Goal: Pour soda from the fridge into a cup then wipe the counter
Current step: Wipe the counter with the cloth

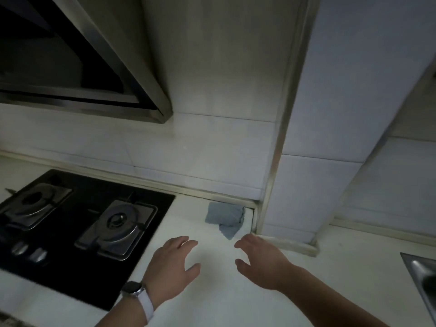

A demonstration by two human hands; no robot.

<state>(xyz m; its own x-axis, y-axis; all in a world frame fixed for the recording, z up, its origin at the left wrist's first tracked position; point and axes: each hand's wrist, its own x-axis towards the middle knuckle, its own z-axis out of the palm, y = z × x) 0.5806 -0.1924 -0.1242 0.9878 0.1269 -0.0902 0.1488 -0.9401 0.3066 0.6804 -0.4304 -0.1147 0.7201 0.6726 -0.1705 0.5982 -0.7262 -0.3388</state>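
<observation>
While both hands hang over the pale table with fingers spread and nothing in them, the step in hand looks to be fetching the cloth for the wipe. Right hand (260, 261) is nearer, its fingertips (238, 244) just short of the cloth's near corner, not yet touching. Left hand (171, 263), a white-strapped watch (134, 291) on the wrist, hovers a little further back and to the left, beside the hob's right edge. Best approach, as I judge it: take the cloth with the right hand by the loose near flap, pinch through the folds so it lifts as one bundle, then shake it flat before pressing down; left hand can steady on the table or stay clear. Cloth (225, 217): grey-blue, soft, crumpled into a rough square with one flap trailing forward; pushed into the back corner where the table (212, 291) meets the tiled wall (200, 147) and a tiled pillar (306, 185). Wet or dry, cannot tell in this dim, blurred light. Black gas hob (82, 232) to the left; steel sink (422, 277) edge at far right. No cup or soda in sight.
</observation>
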